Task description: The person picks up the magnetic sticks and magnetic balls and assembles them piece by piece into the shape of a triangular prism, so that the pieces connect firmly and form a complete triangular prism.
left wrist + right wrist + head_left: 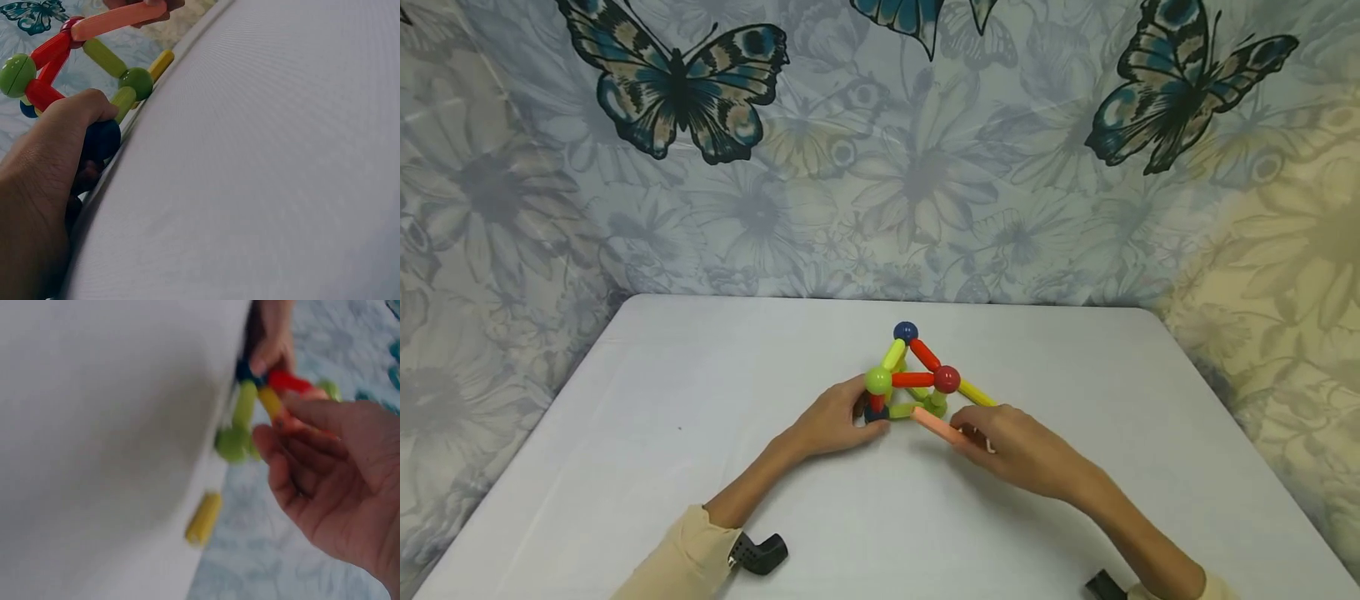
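Observation:
A ball-and-stick frame stands on the white table. A dark blue ball (906, 332) tops it, with a light green ball (878, 381) and a red ball (947, 379) lower down, joined by red, green and yellow sticks. My left hand (835, 418) grips its lower left corner at another dark blue ball (102, 140), the thumb resting over it. Between thumb and fingers, my right hand (1026, 450) pinches a peach-orange stick (934, 425). That stick's free end points toward the frame's front; whether it touches is unclear. The right wrist view is blurred.
A loose yellow stick (204, 519) lies on the table (625, 467), apart from the frame, just behind my right hand in the head view. Butterfly-patterned cloth (917, 208) hangs behind the table. Black wrist devices (760, 554) sit at both cuffs.

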Motion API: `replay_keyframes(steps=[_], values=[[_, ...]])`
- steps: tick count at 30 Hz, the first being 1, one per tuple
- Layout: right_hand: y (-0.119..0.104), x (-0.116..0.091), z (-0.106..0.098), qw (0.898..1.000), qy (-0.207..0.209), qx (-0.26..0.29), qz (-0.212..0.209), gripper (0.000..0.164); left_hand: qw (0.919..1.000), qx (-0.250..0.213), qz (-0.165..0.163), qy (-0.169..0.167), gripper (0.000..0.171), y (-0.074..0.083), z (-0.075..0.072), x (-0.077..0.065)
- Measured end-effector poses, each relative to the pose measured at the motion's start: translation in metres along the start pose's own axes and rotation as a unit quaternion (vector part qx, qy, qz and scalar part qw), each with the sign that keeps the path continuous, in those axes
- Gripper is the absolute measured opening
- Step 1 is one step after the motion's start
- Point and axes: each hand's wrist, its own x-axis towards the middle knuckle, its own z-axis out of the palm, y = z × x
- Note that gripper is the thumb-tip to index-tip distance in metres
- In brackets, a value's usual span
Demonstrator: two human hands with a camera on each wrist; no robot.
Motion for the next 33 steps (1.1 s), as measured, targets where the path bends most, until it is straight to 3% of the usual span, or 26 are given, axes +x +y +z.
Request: replay_keyframes(steps=[4, 7, 10, 14, 17, 20, 22, 24, 27, 29, 31, 33], values=[[-0.014, 0.017, 0.025, 0.996, 0.074, -0.044, -0.026, 0.023, 1.0000, -0.002, 0.000, -0.001, 0.038, -0.002, 0.003, -0.001], [-0.018, 0.024, 0.035, 0.986, 0.125, -0.098, -0.041, 0.025, 0.9999, -0.008, 0.006, -0.005, 0.040, -0.001, 0.005, 0.000], [-0.019, 0.026, 0.044, 0.969, 0.172, -0.172, -0.047, 0.028, 0.9999, -0.008, 0.010, -0.011, 0.038, 0.000, 0.006, 0.000], [-0.019, 0.030, 0.051, 0.935, 0.211, -0.282, -0.040, 0.031, 0.9998, 0.004, 0.012, -0.014, 0.034, 0.000, 0.003, 0.001], [-0.021, 0.033, 0.051, 0.928, 0.197, -0.317, -0.013, 0.032, 0.9998, 0.006, 0.014, -0.013, 0.035, 0.000, 0.002, 0.001], [-0.025, 0.033, 0.044, 0.938, 0.160, -0.309, 0.002, 0.031, 0.9998, -0.004, 0.008, -0.016, 0.035, 0.000, 0.002, 0.002], [-0.025, 0.028, 0.036, 0.954, 0.123, -0.274, -0.011, 0.038, 0.9997, -0.015, 0.000, -0.018, 0.036, 0.000, 0.003, 0.002], [-0.024, 0.021, 0.023, 0.974, 0.073, -0.213, -0.028, 0.046, 0.9996, -0.022, -0.012, -0.013, 0.038, 0.001, 0.004, 0.001], [-0.017, 0.012, 0.003, 0.997, 0.003, -0.076, -0.028, 0.034, 0.9994, -0.018, -0.025, 0.017, 0.043, 0.000, 0.004, 0.002], [-0.009, 0.011, -0.005, 1.000, -0.007, -0.013, 0.000, 0.021, 0.9984, -0.007, -0.032, 0.045, 0.044, -0.001, 0.003, 0.003], [0.000, 0.016, -0.005, 1.000, -0.005, 0.012, 0.021, 0.016, 0.9966, -0.008, -0.037, 0.074, 0.046, -0.003, 0.002, 0.005], [0.006, 0.024, 0.002, 1.000, -0.009, 0.005, 0.028, 0.025, 0.9950, -0.021, -0.040, 0.089, 0.050, -0.005, 0.000, 0.005]])
